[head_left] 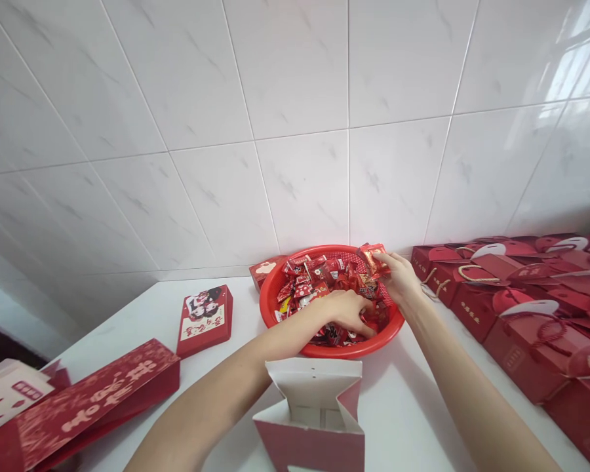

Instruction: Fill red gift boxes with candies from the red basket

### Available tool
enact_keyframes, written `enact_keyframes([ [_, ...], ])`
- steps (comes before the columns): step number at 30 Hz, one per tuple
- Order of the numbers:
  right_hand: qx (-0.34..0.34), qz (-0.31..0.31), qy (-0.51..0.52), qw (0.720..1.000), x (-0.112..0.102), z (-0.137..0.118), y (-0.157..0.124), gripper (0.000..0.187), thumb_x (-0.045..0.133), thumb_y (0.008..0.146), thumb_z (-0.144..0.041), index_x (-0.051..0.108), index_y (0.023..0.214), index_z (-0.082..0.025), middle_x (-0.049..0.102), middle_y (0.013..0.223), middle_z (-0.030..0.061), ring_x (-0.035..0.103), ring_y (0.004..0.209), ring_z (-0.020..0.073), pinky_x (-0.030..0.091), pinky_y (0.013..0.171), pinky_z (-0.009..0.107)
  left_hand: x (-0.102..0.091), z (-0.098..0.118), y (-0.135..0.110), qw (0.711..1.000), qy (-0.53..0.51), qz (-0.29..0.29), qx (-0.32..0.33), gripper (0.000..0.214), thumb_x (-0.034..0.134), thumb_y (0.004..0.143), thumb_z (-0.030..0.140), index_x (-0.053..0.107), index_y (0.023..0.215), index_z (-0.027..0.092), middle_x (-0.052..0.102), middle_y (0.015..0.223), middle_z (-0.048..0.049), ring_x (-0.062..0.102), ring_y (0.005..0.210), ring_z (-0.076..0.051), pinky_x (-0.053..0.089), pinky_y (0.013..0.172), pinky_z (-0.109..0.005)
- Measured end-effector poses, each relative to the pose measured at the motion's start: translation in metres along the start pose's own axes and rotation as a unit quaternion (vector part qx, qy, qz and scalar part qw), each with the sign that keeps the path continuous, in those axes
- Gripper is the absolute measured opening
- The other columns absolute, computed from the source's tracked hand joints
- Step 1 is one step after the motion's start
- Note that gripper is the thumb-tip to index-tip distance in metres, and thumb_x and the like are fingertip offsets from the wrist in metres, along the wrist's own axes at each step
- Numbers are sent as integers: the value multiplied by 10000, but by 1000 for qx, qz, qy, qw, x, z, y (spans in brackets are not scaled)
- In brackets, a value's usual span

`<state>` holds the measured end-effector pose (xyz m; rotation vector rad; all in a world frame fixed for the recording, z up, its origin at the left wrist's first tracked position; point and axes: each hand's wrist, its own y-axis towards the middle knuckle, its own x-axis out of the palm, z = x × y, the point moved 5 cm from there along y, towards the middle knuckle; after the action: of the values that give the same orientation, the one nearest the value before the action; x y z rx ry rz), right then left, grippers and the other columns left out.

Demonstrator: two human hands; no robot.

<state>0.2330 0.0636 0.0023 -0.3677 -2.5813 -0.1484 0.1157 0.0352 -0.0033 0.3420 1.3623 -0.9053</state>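
Wrapped sweets (319, 275) are being handled with both bare hands in a red basket (270, 288), which is standing at the back of the white bench (403, 400), close to the tiled wall (299, 98). The left hand (347, 308) is being pressed palm-down into the heap, its fingers buried among the wrappers, so it cannot be told whether its grip is clenched on anything. The right hand (398, 278) is being held over the basket's far rim, its grip grasping a red packet (373, 257) at the fingertips, apparently so that the packet is being kept clear of the pile. An open box (309, 383) is standing just in front of the basket with its flaps up, seemingly to keep its mouth within reach of both arms. Finished-looking red gift boxes (516, 308) are being kept in rows at the right; a flat red box (205, 319) and a long red carton (98, 393) are lying at the left.
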Motion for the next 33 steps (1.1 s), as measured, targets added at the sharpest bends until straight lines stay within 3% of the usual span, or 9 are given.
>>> enact_keyframes([
  [6,23,7,3,1000,1,-2,-4,203,792,477,-216,619,575,-174,633,552,-13,540,503,114,401,446,224,3,10,3,997,9,-74,4,232,647,701,358,710,878,222,727,790,-41,648,651,-221,469,579,-310],
  [11,26,3,-3,1000,4,-6,-9,200,792,451,-204,634,569,-169,615,542,-23,529,507,107,399,456,224,1,15,6,997,68,-40,14,176,660,717,266,726,873,219,726,795,-49,674,773,-250,499,702,-340],
  [18,28,1,-3,1000,4,-5,-9,215,803,424,-194,632,551,-166,616,537,-17,529,515,109,410,454,213,-2,14,-1,998,48,-16,25,246,685,718,307,727,948,232,734,816,-36,676,790,-236,477,677,-317],
  [21,21,-1,-5,1000,4,-5,-7,215,807,420,-199,636,546,-168,611,530,-19,531,509,109,414,451,214,-9,13,-3,998,33,55,27,270,683,724,336,728,976,249,741,872,-31,676,839,-236,475,690,-306],
  [23,13,-2,-5,1000,2,-5,-6,219,810,424,-207,635,548,-167,607,524,-22,527,499,106,406,447,215,-19,10,-5,988,8,151,31,253,669,731,319,731,964,241,740,901,-23,669,860,-225,478,721,-299],
  [27,1,-19,-14,1000,1,-6,-4,210,816,473,-238,652,586,-170,631,544,-13,555,499,124,429,465,241,-40,-13,-16,934,-102,342,11,268,643,710,238,732,962,215,710,816,12,629,752,-166,467,716,-265],
  [33,13,-20,-13,1000,0,-2,-1,168,797,513,-233,682,615,-166,671,580,4,581,513,135,444,470,248,-56,-47,-34,843,-254,467,-80,134,667,682,221,704,804,179,594,621,47,533,602,-123,419,621,-240],
])
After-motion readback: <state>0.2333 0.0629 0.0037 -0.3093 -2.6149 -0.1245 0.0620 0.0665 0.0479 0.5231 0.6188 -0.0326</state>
